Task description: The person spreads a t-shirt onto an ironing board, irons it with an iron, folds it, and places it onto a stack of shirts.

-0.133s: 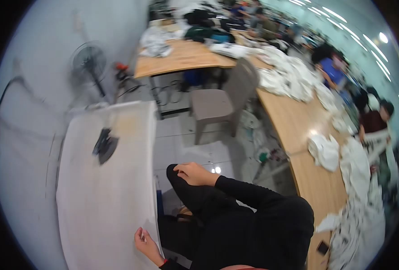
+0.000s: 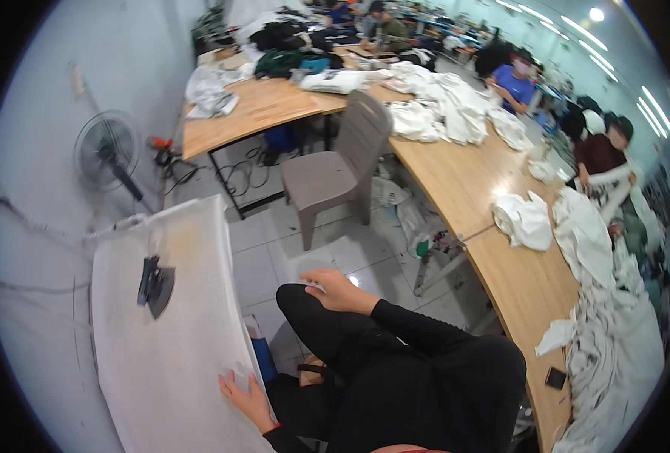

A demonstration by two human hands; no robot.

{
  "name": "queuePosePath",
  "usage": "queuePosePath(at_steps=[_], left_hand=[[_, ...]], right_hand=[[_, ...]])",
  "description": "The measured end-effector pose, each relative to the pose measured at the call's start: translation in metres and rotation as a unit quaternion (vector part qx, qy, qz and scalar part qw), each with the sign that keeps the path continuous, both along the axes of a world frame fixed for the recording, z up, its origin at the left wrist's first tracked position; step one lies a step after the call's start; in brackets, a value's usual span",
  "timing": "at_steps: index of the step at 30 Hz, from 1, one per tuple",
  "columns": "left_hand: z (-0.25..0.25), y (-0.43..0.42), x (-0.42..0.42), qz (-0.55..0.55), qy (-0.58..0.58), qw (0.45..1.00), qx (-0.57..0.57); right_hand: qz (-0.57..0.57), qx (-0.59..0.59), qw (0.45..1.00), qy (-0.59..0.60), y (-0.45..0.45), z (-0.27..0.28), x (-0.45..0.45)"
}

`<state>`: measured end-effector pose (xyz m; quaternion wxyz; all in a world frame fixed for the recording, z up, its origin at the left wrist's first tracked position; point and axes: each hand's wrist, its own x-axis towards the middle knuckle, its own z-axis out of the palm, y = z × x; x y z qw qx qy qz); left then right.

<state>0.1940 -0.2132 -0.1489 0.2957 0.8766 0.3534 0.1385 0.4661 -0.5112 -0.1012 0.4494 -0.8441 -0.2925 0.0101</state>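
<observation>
My left hand (image 2: 248, 400) lies on the near right edge of a white cloth-covered ironing table (image 2: 169, 362), palm down with its fingers spread. Nothing is in it. Over my bent knee, in black trousers (image 2: 312, 317), is my right hand (image 2: 339, 291), its fingers loosely stretched and holding nothing. A dark iron (image 2: 157, 287) rests farther up the white table, apart from both hands. A pale brown stain marks the cloth near it.
A grey plastic chair (image 2: 327, 177) stands ahead on the tiled floor. Wooden tables (image 2: 456, 177) carry white garments (image 2: 448, 109) and a phone (image 2: 555, 377). A fan (image 2: 107, 151) stands by the left wall. Other people, one in a blue shirt (image 2: 512, 84), sit beyond the tables.
The view has turned, so the fan, chair and tables sit farther left in it. My left hand's fingers have spread on the table. My right hand's fingers have lifted slightly from the knee.
</observation>
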Motion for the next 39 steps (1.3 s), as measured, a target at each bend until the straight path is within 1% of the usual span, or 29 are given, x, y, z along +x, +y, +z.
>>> queuePosePath(at_steps=[1, 2, 3, 4, 5, 7, 8, 9, 10, 11, 13, 15, 17, 19, 20, 23, 26, 29, 32, 34, 35, 37, 39], left_hand=[[-0.010, -0.034, 0.025, -0.012, 0.008, 0.998, 0.059], [-0.029, -0.057, 0.047, -0.006, 0.035, 0.996, 0.087], [-0.033, -0.060, 0.064, 0.006, 0.062, 0.988, 0.139], [-0.035, -0.059, 0.077, 0.019, 0.088, 0.977, 0.193], [-0.032, -0.061, 0.085, 0.022, 0.124, 0.972, 0.197], [-0.017, -0.057, 0.092, 0.029, 0.197, 0.957, 0.211], [-0.018, -0.054, 0.095, 0.033, 0.203, 0.952, 0.226], [-0.020, -0.047, 0.097, 0.039, 0.210, 0.946, 0.242], [-0.023, -0.049, 0.096, 0.043, 0.220, 0.941, 0.255], [-0.025, -0.048, 0.094, 0.044, 0.217, 0.940, 0.259], [-0.028, -0.046, 0.095, 0.045, 0.207, 0.940, 0.269], [-0.026, -0.048, 0.097, 0.051, 0.216, 0.936, 0.273], [-0.025, -0.047, 0.097, 0.054, 0.225, 0.933, 0.274], [-0.025, -0.046, 0.098, 0.059, 0.234, 0.932, 0.269], [-0.025, -0.045, 0.097, 0.055, 0.229, 0.933, 0.271], [-0.028, -0.043, 0.095, 0.053, 0.216, 0.936, 0.272], [-0.025, -0.042, 0.097, 0.052, 0.216, 0.937, 0.268], [-0.020, -0.044, 0.096, 0.051, 0.220, 0.939, 0.259], [-0.020, -0.043, 0.097, 0.053, 0.214, 0.940, 0.260], [-0.020, -0.042, 0.095, 0.050, 0.217, 0.940, 0.260], [-0.019, -0.042, 0.094, 0.050, 0.218, 0.940, 0.259], [-0.017, -0.042, 0.094, 0.046, 0.216, 0.940, 0.260], [-0.024, -0.039, 0.095, 0.059, 0.225, 0.935, 0.268]], right_hand=[[-0.044, 0.005, 0.999, -0.015, -0.037, 0.026, 0.004], [-0.094, 0.043, 0.994, -0.038, -0.055, 0.058, 0.009], [-0.138, 0.105, 0.983, -0.062, -0.055, 0.098, 0.013], [-0.165, 0.160, 0.966, -0.115, -0.057, 0.131, 0.016], [-0.190, 0.209, 0.944, -0.168, -0.061, 0.161, 0.019], [-0.176, 0.300, 0.872, -0.344, -0.066, 0.221, 0.015], [-0.158, 0.369, 0.802, -0.442, -0.066, 0.256, 0.007], [-0.099, 0.461, 0.669, -0.575, -0.064, 0.291, -0.005], [-0.058, 0.488, 0.536, -0.687, -0.062, 0.328, -0.019], [-0.082, 0.460, 0.472, -0.748, -0.055, 0.359, -0.034], [-0.035, 0.359, 0.511, -0.780, -0.069, 0.372, -0.070], [-0.124, 0.313, 0.483, -0.808, -0.068, 0.386, -0.082], [-0.147, 0.311, 0.439, -0.830, -0.063, 0.399, -0.091], [-0.099, 0.356, 0.380, -0.848, -0.056, 0.409, -0.094], [-0.168, 0.319, 0.359, -0.861, -0.061, 0.408, -0.096], [-0.145, 0.331, 0.345, -0.866, -0.062, 0.407, -0.101], [-0.154, 0.305, 0.360, -0.868, -0.066, 0.406, -0.104], [-0.141, 0.301, 0.368, -0.869, -0.067, 0.408, -0.106], [-0.239, 0.166, 0.418, -0.861, -0.087, 0.391, -0.117], [-0.015, 0.263, 0.472, -0.842, -0.100, 0.379, -0.111], [0.098, 0.303, 0.488, -0.813, -0.106, 0.377, -0.106], [-0.105, 0.341, 0.358, -0.863, -0.121, 0.373, -0.091], [-0.342, 0.283, 0.245, -0.862, -0.151, 0.361, -0.065]])
